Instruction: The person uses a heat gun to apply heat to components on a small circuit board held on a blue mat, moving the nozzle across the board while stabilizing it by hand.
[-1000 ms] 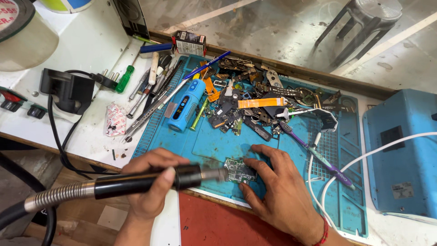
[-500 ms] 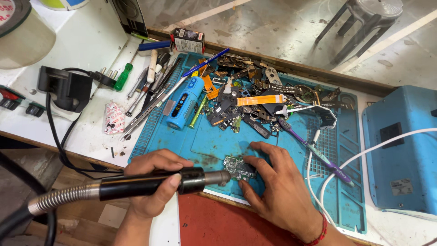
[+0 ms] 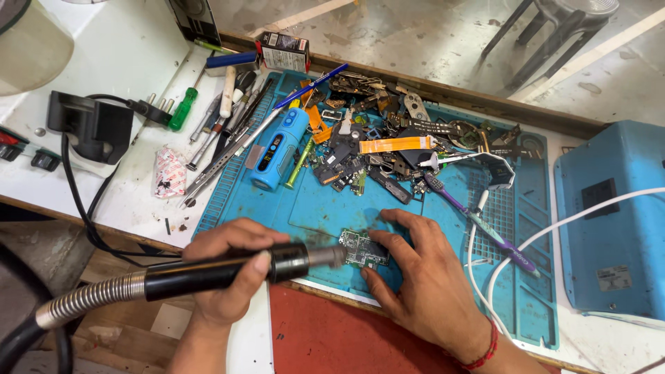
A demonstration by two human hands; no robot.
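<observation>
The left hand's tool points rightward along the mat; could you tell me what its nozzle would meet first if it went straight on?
Most likely the small green circuit board just past the nozzle, pinned by the right hand; the left hand grips the handpiece.

The tool in the left hand (image 3: 225, 277) is a hot-air handpiece (image 3: 228, 270) with a matt black plastic grip, a dull metal nozzle and a ribbed, shiny metal hose behind the wrist. Under the right hand's (image 3: 415, 277) fingertips lies a circuit board (image 3: 364, 249), green with small metallic parts. Both rest on a matt blue rubbery mat (image 3: 325, 208). Beyond the hands, a glossy blue plastic cylinder (image 3: 279, 149). The counter (image 3: 131, 201) left of the mat is smooth, white and stained.
</observation>
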